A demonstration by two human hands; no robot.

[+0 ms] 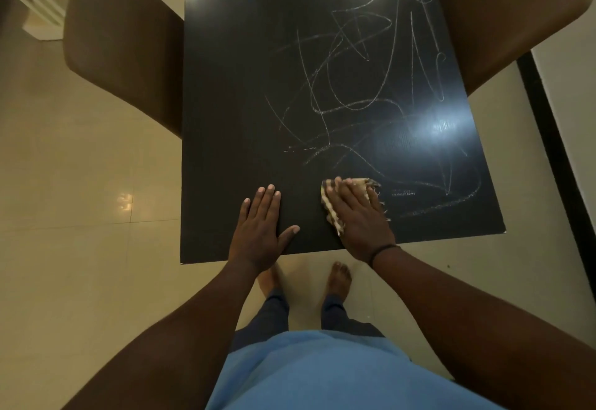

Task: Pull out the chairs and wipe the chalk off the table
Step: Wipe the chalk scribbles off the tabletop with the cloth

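Note:
A black table (232,93) stretches away from me, its right half covered in white chalk scribbles (364,96). My right hand (358,216) presses flat on a striped, frayed cloth (332,212) near the front edge, at the lower edge of the scribbles. My left hand (261,225) rests flat on bare tabletop to the left of it, fingers straight. A brown chair (125,51) stands at the table's left side. Another brown chair (503,19) stands at the right side.
Cream floor tiles (80,200) surround the table. A black strip and a pale wall (567,93) run along the right. A white unit (38,6) sits at the far left. My bare feet (338,277) stand just below the table's front edge.

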